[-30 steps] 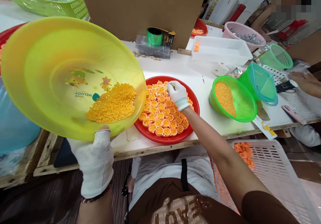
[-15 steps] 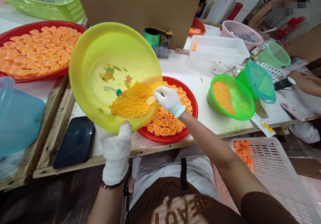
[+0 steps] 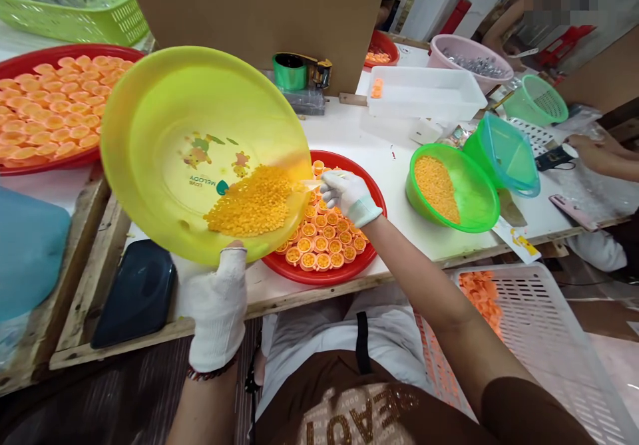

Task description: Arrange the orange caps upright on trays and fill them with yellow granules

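Note:
My left hand (image 3: 217, 302), in a white glove, grips the near rim of a big yellow-green plastic basin (image 3: 164, 119) and holds it tilted above the table. A heap of small yellow pellets (image 3: 249, 200) lies at the basin's low right side. My right hand (image 3: 347, 195), also gloved, is pinched on a small clear scoop (image 3: 308, 184) whose tip reaches the basin's edge beside the pellets. Under it a red tray (image 3: 369, 259) holds several orange cups filled with yellow pellets (image 3: 324, 235).
A green bowl of yellow pellets (image 3: 452, 189) and a tilted teal bowl (image 3: 504, 155) stand to the right. Another red tray of orange cups (image 3: 44, 109) is at far left. A dark phone (image 3: 134, 292) lies near the edge. Another person's hand (image 3: 592, 149) rests at far right.
The yellow basin has swung right, over the red tray. My right hand left the cups and brought its scoop to the basin's rim by the pellets.

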`<state>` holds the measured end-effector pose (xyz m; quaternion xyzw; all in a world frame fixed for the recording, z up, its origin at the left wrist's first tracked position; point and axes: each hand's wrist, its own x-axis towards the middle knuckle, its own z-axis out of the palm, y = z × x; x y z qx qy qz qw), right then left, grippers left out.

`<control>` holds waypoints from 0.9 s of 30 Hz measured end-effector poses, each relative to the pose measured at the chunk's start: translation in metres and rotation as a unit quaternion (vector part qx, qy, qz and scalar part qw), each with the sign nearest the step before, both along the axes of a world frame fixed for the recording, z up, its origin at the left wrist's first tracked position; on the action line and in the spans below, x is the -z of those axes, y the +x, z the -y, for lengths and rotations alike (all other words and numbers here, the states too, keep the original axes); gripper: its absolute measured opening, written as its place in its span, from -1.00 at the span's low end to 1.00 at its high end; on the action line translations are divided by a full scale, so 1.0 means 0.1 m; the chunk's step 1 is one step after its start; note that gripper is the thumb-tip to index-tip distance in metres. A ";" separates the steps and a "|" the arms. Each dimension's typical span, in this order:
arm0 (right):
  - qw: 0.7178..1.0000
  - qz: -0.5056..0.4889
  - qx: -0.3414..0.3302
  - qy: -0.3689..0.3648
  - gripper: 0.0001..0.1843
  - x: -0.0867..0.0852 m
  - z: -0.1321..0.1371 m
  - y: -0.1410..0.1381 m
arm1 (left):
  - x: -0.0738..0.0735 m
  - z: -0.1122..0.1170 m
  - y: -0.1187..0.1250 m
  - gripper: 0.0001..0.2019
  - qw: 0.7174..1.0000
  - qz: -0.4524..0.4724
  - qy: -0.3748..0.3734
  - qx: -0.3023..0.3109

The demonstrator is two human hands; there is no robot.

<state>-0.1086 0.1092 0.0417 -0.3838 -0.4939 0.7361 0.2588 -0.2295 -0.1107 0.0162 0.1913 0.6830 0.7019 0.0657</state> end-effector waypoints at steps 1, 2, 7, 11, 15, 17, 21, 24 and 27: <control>1.000 0.005 0.015 0.015 -0.81 0.00 -0.05 0.04 | 0.00 0.02 -0.02 -0.38 1.000 0.000 0.006 -0.001; 0.999 0.015 0.031 0.034 -0.82 0.00 -0.10 0.07 | -0.01 0.05 -0.05 -0.35 1.000 0.002 0.012 -0.004; 0.967 0.129 0.082 0.203 -0.87 0.20 -0.24 0.16 | -0.07 0.11 -0.10 -0.38 1.000 0.006 0.025 -0.014; 0.863 0.193 0.032 0.465 -0.81 0.36 -0.21 0.20 | -0.10 0.09 -0.08 -0.33 0.999 0.001 0.040 -0.009; 0.804 0.157 0.009 0.573 -0.77 0.23 -0.10 0.26 | -0.10 0.02 -0.02 -0.29 0.999 0.007 0.032 -0.005; 0.828 0.135 0.039 0.543 -0.76 0.10 -0.05 0.27 | -0.12 -0.03 0.04 -0.31 1.000 0.006 0.012 -0.003; 0.880 0.148 0.016 0.451 -0.82 -0.06 0.08 0.21 | -0.17 -0.16 0.21 -0.36 0.999 0.015 0.004 0.033; 0.932 0.163 -0.043 0.320 -0.84 -0.04 0.17 0.17 | -0.22 -0.25 0.35 -0.38 0.998 0.007 -0.004 0.062; 0.980 0.128 -0.035 0.145 -0.88 0.00 0.23 0.19 | -0.22 -0.32 0.44 -0.36 0.998 -0.002 -0.020 0.067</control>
